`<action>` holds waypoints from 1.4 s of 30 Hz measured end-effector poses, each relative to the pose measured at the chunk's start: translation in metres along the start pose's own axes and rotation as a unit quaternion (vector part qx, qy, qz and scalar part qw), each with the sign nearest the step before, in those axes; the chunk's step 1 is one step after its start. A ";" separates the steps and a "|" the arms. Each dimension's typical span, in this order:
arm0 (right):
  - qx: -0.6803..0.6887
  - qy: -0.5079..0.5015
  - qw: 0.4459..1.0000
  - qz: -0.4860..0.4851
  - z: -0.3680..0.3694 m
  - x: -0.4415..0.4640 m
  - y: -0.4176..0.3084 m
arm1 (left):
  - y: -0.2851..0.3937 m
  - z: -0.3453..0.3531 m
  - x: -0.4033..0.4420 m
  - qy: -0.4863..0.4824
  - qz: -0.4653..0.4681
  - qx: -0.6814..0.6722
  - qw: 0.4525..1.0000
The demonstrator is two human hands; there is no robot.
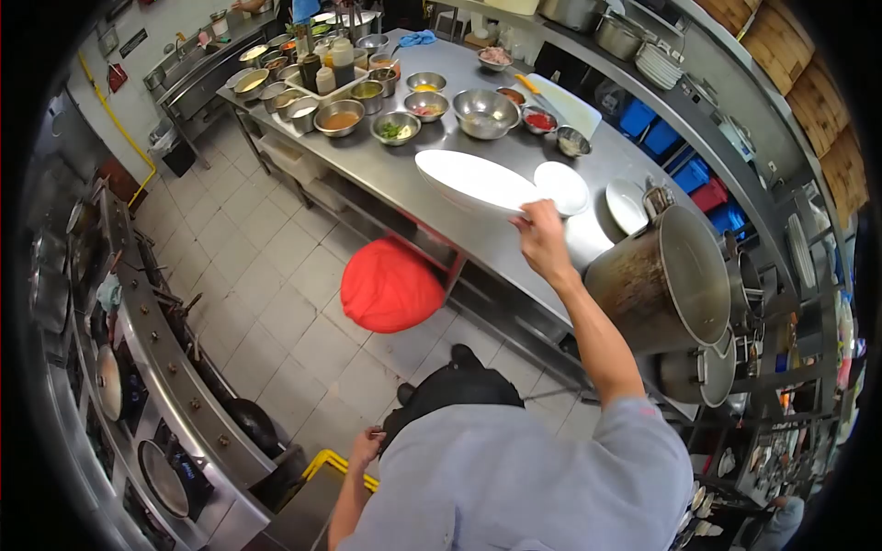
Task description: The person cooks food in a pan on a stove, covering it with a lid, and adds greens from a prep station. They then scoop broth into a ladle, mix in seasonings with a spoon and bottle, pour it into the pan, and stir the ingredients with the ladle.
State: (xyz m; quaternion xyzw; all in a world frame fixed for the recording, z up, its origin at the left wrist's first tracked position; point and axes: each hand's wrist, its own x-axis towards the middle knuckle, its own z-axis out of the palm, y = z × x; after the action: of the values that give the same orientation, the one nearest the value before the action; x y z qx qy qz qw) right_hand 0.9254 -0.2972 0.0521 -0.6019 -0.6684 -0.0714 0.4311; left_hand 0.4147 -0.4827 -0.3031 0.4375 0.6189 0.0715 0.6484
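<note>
My right hand (544, 241) grips the near edge of a large white plate (478, 182), which is tilted above the steel table (597, 188). Just beyond my fingers a smaller white dish (562, 187) lies on the table. To its right is another white dish (627, 206), close to a big worn stockpot (657, 275). Low beside my hip, my left hand (367, 448) has curled fingers; whatever may be in them is too small to make out.
Steel bowls of ingredients (427, 106) and squeeze bottles (342, 60) crowd the table's far left. An orange-handled knife (533, 87) rests on a white board (570, 108). A red-covered round object (390, 286) stands by the table. Stoves with pans (165, 473) line the left.
</note>
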 end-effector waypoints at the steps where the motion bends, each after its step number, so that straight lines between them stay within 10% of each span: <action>1: 0.004 -0.001 1.000 -0.011 0.033 0.001 0.011 | -0.008 -0.002 -0.010 0.015 0.010 -0.002 1.000; 13: -0.064 -0.077 0.992 0.076 0.210 -0.030 0.079 | -0.127 -0.019 -0.063 0.103 -0.058 -0.253 0.960; 24: -0.138 -0.004 0.983 0.124 0.268 0.008 0.056 | -0.044 -0.135 0.036 0.067 -0.153 -0.165 0.972; 29: 0.067 -0.176 0.981 0.043 0.336 0.031 0.004 | 0.039 -0.200 0.057 0.045 -0.189 -0.139 0.971; 36: 0.197 -0.606 0.770 0.019 0.489 0.006 -0.045 | 0.067 -0.262 0.078 0.110 -0.195 -0.152 0.963; 42: 0.164 -0.726 0.666 -0.039 0.607 0.008 -0.088 | 0.053 -0.294 0.074 0.206 -0.187 -0.336 0.900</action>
State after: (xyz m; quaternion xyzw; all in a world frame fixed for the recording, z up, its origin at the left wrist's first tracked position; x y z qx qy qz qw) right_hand 0.5527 0.0579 -0.2807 -0.3557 -0.7938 0.4826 -0.1020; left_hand 0.2011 -0.2627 -0.2789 0.0454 0.7480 0.2414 0.6166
